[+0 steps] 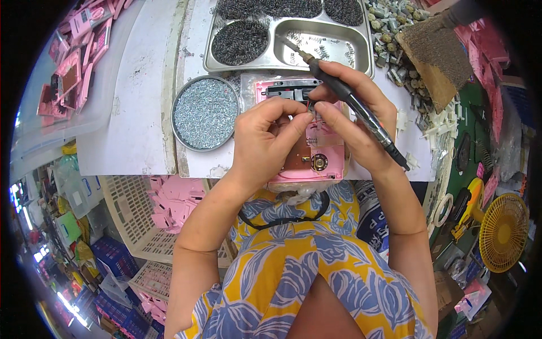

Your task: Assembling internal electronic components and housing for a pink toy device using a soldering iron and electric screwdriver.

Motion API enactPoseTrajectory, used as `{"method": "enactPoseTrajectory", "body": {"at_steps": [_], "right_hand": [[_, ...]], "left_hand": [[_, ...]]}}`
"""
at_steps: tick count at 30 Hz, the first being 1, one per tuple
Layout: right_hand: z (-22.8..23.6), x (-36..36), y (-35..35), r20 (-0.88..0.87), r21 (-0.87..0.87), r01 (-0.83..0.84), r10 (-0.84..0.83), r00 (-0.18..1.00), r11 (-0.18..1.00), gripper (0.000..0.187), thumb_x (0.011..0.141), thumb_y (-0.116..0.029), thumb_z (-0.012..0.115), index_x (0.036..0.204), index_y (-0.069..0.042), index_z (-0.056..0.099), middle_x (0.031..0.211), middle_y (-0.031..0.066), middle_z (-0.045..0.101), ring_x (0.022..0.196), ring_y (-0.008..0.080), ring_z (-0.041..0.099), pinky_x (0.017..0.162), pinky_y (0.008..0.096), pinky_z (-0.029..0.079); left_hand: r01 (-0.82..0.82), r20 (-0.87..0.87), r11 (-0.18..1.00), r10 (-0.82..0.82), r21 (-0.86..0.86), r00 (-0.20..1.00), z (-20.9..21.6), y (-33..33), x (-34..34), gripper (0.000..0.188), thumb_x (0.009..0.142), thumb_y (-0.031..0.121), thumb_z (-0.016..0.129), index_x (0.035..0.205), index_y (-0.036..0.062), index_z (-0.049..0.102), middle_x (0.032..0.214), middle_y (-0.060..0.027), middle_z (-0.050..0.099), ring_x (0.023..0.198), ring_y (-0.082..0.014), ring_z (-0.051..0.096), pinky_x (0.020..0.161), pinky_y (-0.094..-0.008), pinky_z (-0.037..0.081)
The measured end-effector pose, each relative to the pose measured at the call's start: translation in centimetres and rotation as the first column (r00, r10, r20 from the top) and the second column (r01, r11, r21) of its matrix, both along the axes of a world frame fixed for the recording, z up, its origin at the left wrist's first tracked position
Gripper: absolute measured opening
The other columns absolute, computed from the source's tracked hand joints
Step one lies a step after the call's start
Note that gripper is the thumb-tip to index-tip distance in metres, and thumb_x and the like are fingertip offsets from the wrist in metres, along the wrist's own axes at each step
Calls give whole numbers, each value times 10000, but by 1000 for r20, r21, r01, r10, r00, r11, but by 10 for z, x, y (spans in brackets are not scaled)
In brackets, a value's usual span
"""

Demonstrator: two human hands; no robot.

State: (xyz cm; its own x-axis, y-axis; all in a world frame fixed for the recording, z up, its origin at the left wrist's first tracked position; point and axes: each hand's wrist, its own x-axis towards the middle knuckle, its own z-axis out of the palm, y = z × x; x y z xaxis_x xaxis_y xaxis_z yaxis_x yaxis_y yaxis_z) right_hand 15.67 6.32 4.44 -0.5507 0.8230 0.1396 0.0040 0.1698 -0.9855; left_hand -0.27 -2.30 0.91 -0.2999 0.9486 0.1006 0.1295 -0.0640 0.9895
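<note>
Pink housing [316,152], just below the steel compartment tray [361,51] on the counter, gets a tiny part pinched by left hand [265,138]; right hand [353,113], gripping a screwdriver [350,101], should steady it.

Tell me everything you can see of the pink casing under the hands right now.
The pink casing looks like moulded plastic, lying flat and open side up at the table's near edge. Inside show a black part near its far end, a brown board and a round metal piece near its near end. The left hand and right hand rest on it, fingertips meeting over its middle; the right also holds a dark screwdriver.
</note>
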Motion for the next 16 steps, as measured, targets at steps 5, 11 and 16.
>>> {"method": "enactPoseTrajectory", "body": {"at_steps": [5, 11, 16], "right_hand": [[-4, -4, -2, -8, 1, 2, -2, 1000, 1000, 448, 885, 6, 689, 1325, -30, 616, 959, 53, 698, 871, 95, 643, 787, 243, 527], [-15, 2, -13, 39, 89, 64, -68, 997, 994, 462, 865, 9, 706, 1317, -49, 627, 985, 56, 680, 859, 109, 652, 749, 236, 522], [-24, 33, -8, 20, 308, 92, -103, 994, 947, 493, 847, 3, 738, 1323, -67, 630, 1031, 80, 675, 885, 174, 680, 775, 263, 533]], "left_hand": [[41, -92, 999, -41, -3, 995, -2, 2, -5, 95, 875, 86, 754, 929, 12, 730, 735, -15, 648, 600, -52, 523, 543, -222, 419], [74, 250, 990, -42, -118, 967, 10, 4, -4, 129, 924, 121, 727, 889, -2, 707, 738, 30, 622, 633, -27, 503, 575, -201, 409], [128, -351, 982, -169, -135, 921, 14, 15, -23, 116, 907, 189, 762, 928, 81, 723, 799, 1, 637, 627, -105, 547, 590, -234, 428]]}}
